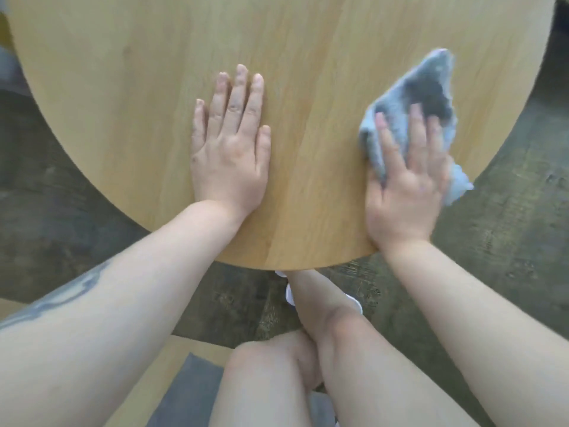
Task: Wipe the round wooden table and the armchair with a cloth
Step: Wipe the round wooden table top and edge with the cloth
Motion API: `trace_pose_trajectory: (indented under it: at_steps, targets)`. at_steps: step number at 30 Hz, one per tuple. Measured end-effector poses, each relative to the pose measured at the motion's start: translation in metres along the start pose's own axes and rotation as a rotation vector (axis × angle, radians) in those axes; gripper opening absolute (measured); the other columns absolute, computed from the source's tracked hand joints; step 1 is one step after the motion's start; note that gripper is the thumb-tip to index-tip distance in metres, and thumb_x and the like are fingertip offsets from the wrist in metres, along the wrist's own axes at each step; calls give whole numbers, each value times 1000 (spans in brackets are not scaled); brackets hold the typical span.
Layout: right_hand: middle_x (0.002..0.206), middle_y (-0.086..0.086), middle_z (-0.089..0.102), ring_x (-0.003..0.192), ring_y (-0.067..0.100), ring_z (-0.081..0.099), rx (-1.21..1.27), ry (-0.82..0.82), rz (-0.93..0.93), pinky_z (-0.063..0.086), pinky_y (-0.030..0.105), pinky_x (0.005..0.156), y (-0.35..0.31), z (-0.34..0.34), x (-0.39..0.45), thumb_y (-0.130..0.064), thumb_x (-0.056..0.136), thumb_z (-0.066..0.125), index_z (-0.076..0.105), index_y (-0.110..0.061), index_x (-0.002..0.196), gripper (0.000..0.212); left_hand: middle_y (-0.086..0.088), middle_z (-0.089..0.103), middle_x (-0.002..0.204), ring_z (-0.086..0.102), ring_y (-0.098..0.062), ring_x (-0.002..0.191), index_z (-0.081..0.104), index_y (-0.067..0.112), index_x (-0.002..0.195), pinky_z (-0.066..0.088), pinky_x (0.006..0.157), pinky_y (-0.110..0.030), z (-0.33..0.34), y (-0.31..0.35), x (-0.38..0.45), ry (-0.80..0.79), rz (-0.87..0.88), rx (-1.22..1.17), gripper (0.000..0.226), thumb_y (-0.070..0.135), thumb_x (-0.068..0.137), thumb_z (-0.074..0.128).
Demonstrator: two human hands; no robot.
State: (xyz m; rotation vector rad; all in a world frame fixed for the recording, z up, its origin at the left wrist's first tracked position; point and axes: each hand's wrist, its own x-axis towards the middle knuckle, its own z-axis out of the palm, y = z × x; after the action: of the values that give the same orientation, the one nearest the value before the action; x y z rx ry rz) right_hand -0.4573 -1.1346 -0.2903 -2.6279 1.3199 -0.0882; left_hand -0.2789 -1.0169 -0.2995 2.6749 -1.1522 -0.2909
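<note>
A: Head view. What is the left hand (pixel 229 155) doing?

B: It is lying flat on the round wooden table (pixel 123 87), palm down, fingers straight and together, grasping nothing. It is sitting near the table's near edge, well apart from the cloth.

A: And the right hand (pixel 405 186)?

B: It is pressing a grey-blue cloth (pixel 421 97) against the tabletop with straight, spread fingers (pixel 415 134). The cloth is lying crumpled under the palm near the table's right edge; one corner is sticking out beyond the fingertips and another is hanging over the rim beside the hand.

A: What is lying below the table?

B: The person's bare knees (pixel 277 359) are showing above a dark mottled floor (pixel 508 226). The armchair is not identifiable with certainty.
</note>
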Motion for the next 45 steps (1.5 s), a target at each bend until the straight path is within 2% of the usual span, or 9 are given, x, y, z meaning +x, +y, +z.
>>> trace_pose_trajectory:
  at_steps: [3, 8, 14, 20, 25, 30, 36, 41, 45]
  targets:
    - [151, -3, 37, 137, 21, 32, 58, 170, 381, 29, 40, 102, -27, -5, 25, -23, 85, 47, 43, -34, 142, 59, 4, 13, 161, 7, -16, 149, 17, 23, 154, 2, 120, -39, 2, 2, -2, 21, -7, 3, 54, 32, 101, 24]
    - [152, -4, 35, 138, 17, 29, -17, -19, -255, 24, 44, 100, -66, 10, -33, -19, 82, 52, 45, -37, 141, 61, 3, 18, 160, 12, -16, 148, 22, 22, 153, 5, 119, -40, 1, -1, -1, 31, 6, -4, 53, 30, 100, 26]
    - [144, 5, 44, 132, 30, 37, 47, 233, 469, 33, 47, 93, -43, -12, 0, -20, 82, 42, 53, -38, 133, 55, 3, 12, 161, 5, -16, 149, 17, 21, 154, 2, 120, -40, -1, -1, -1, 0, 20, -22, 53, 30, 102, 24]
    - [144, -10, 47, 125, 13, 42, -44, 59, -117, 29, 37, 90, -105, 15, -63, -7, 90, 37, 48, -33, 139, 57, 3, 18, 160, 9, -15, 148, 25, 21, 152, 6, 119, -37, -17, -16, 5, -101, 102, -122, 53, 21, 100, 37]
    - [143, -6, 46, 123, 23, 39, 45, 384, 872, 36, 42, 93, -77, -6, -36, -10, 83, 47, 45, -30, 141, 62, 0, 23, 159, 11, -16, 148, 32, 15, 150, 13, 120, -36, -43, -81, 27, -173, 364, -178, 49, 15, 101, 37]
    - [146, -7, 45, 128, 16, 38, -55, 125, 45, 28, 37, 91, -185, 33, -63, -10, 87, 42, 49, -37, 137, 58, 1, 25, 158, 14, -18, 148, 31, 17, 150, 5, 119, -32, -32, -94, 32, -48, 332, -67, 50, 20, 100, 32]
    - [144, 2, 43, 133, 27, 34, 39, 323, 942, 31, 45, 93, -137, 19, -45, -15, 81, 51, 56, -39, 129, 54, 1, 23, 158, 13, -18, 148, 28, 17, 151, 5, 121, -33, -29, -99, 30, -40, 369, -65, 49, 20, 102, 28]
    - [137, -3, 54, 126, 18, 40, 77, 139, 99, 31, 39, 90, -208, 39, -63, -11, 79, 55, 59, -35, 129, 56, 2, 26, 157, 17, -18, 147, 32, 18, 150, 6, 120, -33, -27, -98, 33, -12, 354, -75, 50, 21, 100, 28]
    - [148, 7, 41, 136, 29, 34, -51, 204, 487, 29, 48, 100, -127, 34, -90, -13, 85, 47, 53, -40, 133, 54, 3, 23, 158, 13, -17, 148, 28, 18, 151, 4, 120, -32, -27, -99, 31, -22, 361, -72, 50, 20, 101, 26]
